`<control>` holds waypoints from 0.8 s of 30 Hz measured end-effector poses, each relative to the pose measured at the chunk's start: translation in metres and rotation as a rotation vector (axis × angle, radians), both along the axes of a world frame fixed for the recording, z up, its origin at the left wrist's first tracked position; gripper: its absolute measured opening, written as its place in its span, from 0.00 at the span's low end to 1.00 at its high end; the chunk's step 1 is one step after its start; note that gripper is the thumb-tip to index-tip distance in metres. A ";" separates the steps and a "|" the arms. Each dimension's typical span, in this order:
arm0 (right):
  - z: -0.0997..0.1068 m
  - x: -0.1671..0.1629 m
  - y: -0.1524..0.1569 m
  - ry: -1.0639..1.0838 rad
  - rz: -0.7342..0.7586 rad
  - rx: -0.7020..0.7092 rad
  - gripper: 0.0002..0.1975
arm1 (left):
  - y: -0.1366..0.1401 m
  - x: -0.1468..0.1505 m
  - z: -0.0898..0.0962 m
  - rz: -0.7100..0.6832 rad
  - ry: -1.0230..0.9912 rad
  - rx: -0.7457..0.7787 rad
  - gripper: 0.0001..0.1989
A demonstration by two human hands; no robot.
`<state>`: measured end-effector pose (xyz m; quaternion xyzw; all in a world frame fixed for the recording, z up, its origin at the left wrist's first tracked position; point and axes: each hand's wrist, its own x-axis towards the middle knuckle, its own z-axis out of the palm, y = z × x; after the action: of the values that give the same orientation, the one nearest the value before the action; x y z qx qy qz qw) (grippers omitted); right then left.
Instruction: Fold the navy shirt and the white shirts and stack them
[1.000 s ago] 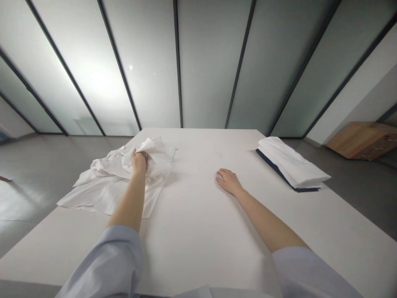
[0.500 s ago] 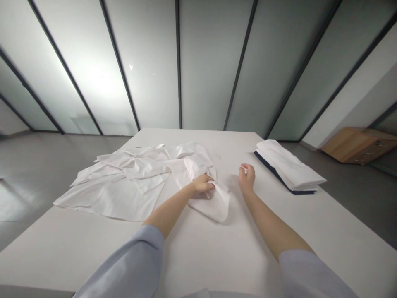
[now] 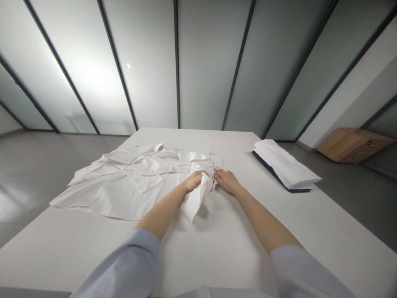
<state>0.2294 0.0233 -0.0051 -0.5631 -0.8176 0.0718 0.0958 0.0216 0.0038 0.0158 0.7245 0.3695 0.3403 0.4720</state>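
Your left hand grips the white garment's bunched edge while your right hand rests open beside it; spreading that edge flat likely calls for both hands.

Ahead of you a wall of frosted glass panels split by dark frames, brightest glow at upper left, your white table filling the lower frame, grey floor either side, wooden cabinet at right.

Thin, creased white cloth shirt on a smooth matt white table; far wall of frosted glass panels; wooden cabinet far right.
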 end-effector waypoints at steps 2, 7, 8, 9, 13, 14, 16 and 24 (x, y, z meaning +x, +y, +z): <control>0.002 0.007 0.003 -0.052 -0.132 0.005 0.23 | -0.001 0.001 -0.001 0.060 0.103 0.166 0.16; -0.002 0.045 0.014 -0.058 -0.479 0.013 0.23 | 0.001 -0.006 -0.012 0.158 0.355 0.422 0.22; -0.003 0.054 0.016 -0.037 -0.535 0.028 0.22 | 0.002 -0.008 -0.014 0.164 0.390 0.415 0.22; -0.004 0.061 0.017 -0.008 -0.583 0.055 0.22 | 0.004 -0.009 -0.016 0.165 0.424 0.391 0.21; -0.008 0.077 0.021 0.203 -0.648 0.224 0.22 | 0.006 -0.010 -0.020 0.164 0.528 0.321 0.25; -0.009 0.076 0.021 0.259 -0.608 0.229 0.21 | 0.005 -0.009 -0.020 0.151 0.549 0.338 0.26; -0.010 0.071 0.022 0.349 -0.459 0.176 0.18 | 0.002 -0.005 -0.019 0.110 0.597 0.399 0.28; -0.010 0.043 0.017 0.464 0.022 0.312 0.14 | -0.001 0.002 -0.019 0.121 0.901 0.437 0.32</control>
<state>0.2721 0.0406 -0.0151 -0.5012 -0.7810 0.0734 0.3653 0.0237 0.0028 -0.0030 0.8586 0.4980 0.0898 0.0821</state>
